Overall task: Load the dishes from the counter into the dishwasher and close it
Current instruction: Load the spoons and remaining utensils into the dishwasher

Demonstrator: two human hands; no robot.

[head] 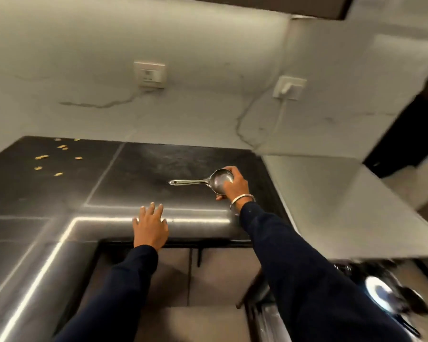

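- Right hand [234,185] grips the steel saucepan [220,180] by its bowl on the counter [134,174].
- Looks light, rigid, slick (handle's the safer hold).
- Left hand [150,228] rests flat, fingers spread.

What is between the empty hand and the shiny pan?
Only bare dark counter lies between the left hand and the pan, which the right hand grips by its bowl. The head view shows this.

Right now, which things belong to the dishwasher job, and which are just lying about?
Job: small steel pan, held by the right hand; dishwasher with dishes inside.
Lying about: yellow crumbs on the counter; wall sockets; white plug.
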